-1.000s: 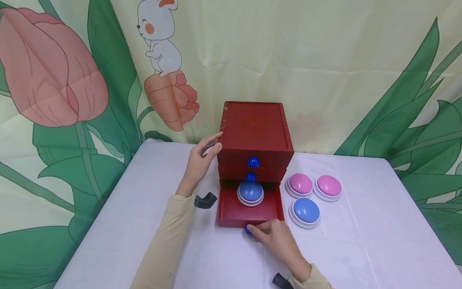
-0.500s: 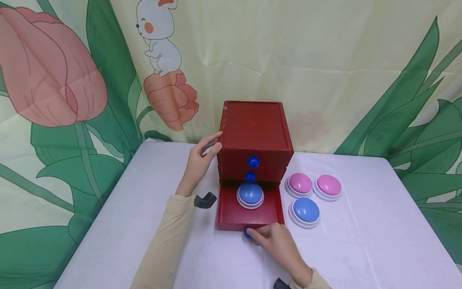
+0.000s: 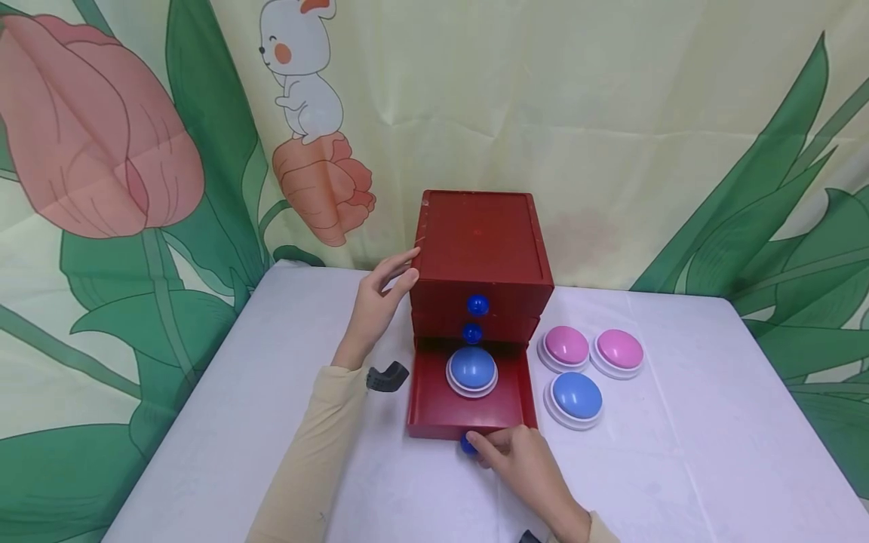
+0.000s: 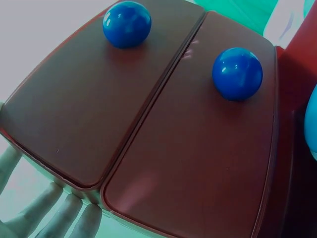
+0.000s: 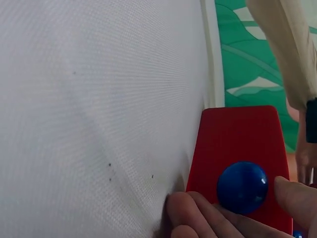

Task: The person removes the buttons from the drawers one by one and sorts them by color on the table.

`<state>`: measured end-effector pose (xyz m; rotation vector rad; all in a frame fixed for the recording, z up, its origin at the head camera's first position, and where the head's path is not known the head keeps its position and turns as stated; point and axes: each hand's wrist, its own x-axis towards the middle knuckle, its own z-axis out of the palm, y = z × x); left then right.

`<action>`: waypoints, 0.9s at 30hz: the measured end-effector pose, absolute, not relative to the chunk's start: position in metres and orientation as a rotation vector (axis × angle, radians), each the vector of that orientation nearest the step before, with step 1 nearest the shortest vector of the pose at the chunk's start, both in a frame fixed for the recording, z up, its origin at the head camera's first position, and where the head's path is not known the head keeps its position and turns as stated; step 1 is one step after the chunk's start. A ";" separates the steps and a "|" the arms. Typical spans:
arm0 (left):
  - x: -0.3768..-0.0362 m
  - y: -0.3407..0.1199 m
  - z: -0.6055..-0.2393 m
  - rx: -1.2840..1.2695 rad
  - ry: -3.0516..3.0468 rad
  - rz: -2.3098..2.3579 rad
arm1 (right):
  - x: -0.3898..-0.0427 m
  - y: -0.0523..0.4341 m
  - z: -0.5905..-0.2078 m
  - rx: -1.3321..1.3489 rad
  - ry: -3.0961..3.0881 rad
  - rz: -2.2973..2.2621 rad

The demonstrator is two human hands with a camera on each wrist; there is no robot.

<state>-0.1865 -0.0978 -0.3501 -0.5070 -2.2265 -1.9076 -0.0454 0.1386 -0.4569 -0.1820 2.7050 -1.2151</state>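
Note:
A dark red chest of drawers [image 3: 480, 245] stands at the middle of the table. Its bottom drawer [image 3: 470, 407] is pulled out, with a blue dome button [image 3: 471, 369] lying inside. My right hand [image 3: 519, 452] pinches the drawer's blue knob [image 3: 467, 445] [image 5: 242, 187]. My left hand [image 3: 380, 298] rests with straight fingers [image 4: 59, 215] against the chest's left side. The two upper drawers are closed; their blue knobs [image 4: 127, 24] [image 4: 237, 73] show in the left wrist view.
Two pink dome buttons [image 3: 566, 346] [image 3: 618, 351] and a blue one [image 3: 574, 397] sit on the white tablecloth [image 3: 271, 422] right of the chest. A flower-print backdrop [image 3: 645, 113] hangs close behind the table.
The bottom drawer has slid slightly farther out toward me, drawn by my right hand on its knob. The left hand has stayed against the chest.

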 end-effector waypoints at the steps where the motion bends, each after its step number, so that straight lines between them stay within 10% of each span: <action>1: -0.186 -0.098 -0.350 -0.505 -2.229 -1.902 | -0.045 0.139 -0.456 -0.177 2.704 -1.211; 27: -0.186 -0.096 -0.350 -0.488 -2.225 -1.915 | -0.061 0.154 -0.400 -0.248 2.700 -1.147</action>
